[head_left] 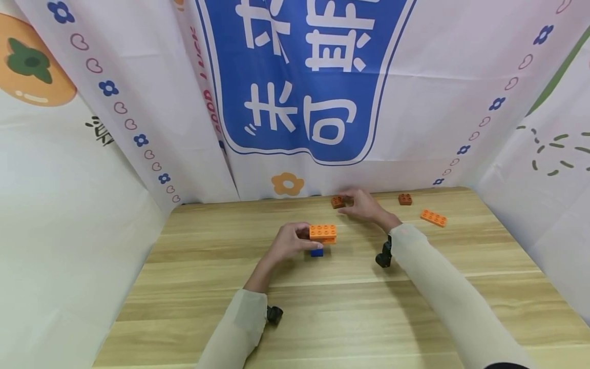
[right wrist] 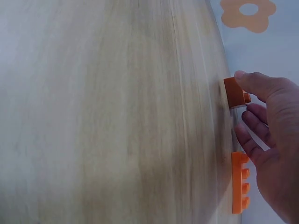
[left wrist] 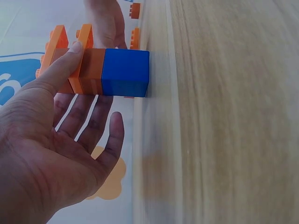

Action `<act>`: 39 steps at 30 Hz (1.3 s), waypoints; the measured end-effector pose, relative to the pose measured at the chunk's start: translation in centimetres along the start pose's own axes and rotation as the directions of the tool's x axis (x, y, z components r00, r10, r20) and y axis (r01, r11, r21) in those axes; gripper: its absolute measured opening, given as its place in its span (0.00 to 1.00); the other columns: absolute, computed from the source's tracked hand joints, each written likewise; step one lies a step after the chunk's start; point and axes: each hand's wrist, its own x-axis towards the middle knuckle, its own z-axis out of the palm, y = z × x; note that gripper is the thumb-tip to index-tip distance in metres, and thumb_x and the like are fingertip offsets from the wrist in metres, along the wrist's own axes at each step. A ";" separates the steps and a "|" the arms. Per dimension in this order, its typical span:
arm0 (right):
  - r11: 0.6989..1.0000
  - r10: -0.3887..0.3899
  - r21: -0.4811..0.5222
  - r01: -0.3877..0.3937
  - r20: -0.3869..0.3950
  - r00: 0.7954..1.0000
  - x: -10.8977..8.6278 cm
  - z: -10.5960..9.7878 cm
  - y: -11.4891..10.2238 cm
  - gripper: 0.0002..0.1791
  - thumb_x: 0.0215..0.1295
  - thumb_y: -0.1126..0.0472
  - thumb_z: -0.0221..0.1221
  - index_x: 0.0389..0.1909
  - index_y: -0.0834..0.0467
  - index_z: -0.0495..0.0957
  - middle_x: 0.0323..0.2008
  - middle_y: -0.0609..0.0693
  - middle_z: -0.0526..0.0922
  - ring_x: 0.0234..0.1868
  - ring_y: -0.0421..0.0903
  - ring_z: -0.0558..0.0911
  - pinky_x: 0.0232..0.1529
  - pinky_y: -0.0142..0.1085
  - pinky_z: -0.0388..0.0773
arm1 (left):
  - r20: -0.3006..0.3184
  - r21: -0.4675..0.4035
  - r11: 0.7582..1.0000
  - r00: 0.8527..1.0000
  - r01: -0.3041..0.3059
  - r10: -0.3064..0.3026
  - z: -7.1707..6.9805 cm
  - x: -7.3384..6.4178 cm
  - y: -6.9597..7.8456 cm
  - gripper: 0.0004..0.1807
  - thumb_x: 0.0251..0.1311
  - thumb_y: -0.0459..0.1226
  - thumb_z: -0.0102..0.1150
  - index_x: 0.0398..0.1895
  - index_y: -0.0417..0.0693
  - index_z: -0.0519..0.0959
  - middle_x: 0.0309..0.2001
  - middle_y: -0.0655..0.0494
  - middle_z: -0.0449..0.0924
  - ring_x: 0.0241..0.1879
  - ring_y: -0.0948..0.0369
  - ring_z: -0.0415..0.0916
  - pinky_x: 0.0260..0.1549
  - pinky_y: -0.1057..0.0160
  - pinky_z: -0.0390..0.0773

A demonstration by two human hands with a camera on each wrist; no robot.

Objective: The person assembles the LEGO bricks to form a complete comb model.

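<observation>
My left hand [head_left: 291,241] holds a stack of toy building bricks near the middle of the wooden table. In the left wrist view a blue brick [left wrist: 126,74] forms one end, followed by a brown brick [left wrist: 92,70], an orange plate [left wrist: 79,77], another brown brick and an orange plate at the far end. The thumb lies across the stack, fingers behind it. Seen from the head, the top orange plate [head_left: 322,229] faces up. At the table's back edge, my right hand [head_left: 364,206] pinches a small brown brick [right wrist: 235,93] between thumb and fingers.
Right of the right hand lie a brown brick [head_left: 405,199] and a long orange plate [head_left: 434,218]. Another orange piece [head_left: 375,200] shows partly behind that hand. A printed cloth [head_left: 415,123] hangs along the table's back edge; white cloth flanks both sides.
</observation>
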 end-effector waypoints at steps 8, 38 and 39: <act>1.000 0.007 -0.009 -0.007 -0.009 1.000 0.3 0.4 0.0 0.30 0.63 0.63 0.75 0.65 0.68 0.80 0.62 0.65 0.83 0.64 0.63 0.80 0.66 0.58 0.75 | -0.010 0.002 1.000 1.000 0.000 0.000 0.1 -0.1 0.2 0.19 0.55 0.41 0.83 0.48 0.46 0.88 0.42 0.56 0.90 0.39 0.61 0.83 0.43 0.60 0.83; 1.000 -0.021 -0.003 0.021 -0.031 0.999 0.4 1.7 -0.4 0.19 0.66 0.68 0.72 0.56 0.66 0.86 0.50 0.60 0.87 0.50 0.56 0.84 0.53 0.51 0.83 | -0.015 0.008 1.000 1.000 -0.010 0.010 -0.1 -0.1 0.1 0.19 0.56 0.41 0.82 0.48 0.45 0.88 0.42 0.56 0.90 0.38 0.61 0.83 0.41 0.62 0.83; 1.000 -0.020 -0.002 0.020 -0.029 0.999 0.3 1.7 -0.5 0.18 0.66 0.68 0.72 0.56 0.66 0.86 0.50 0.60 0.87 0.50 0.55 0.84 0.53 0.51 0.83 | -0.014 0.009 1.000 1.000 -0.007 0.008 -0.1 -0.1 0.1 0.19 0.56 0.41 0.82 0.48 0.46 0.88 0.42 0.56 0.90 0.39 0.61 0.83 0.42 0.62 0.83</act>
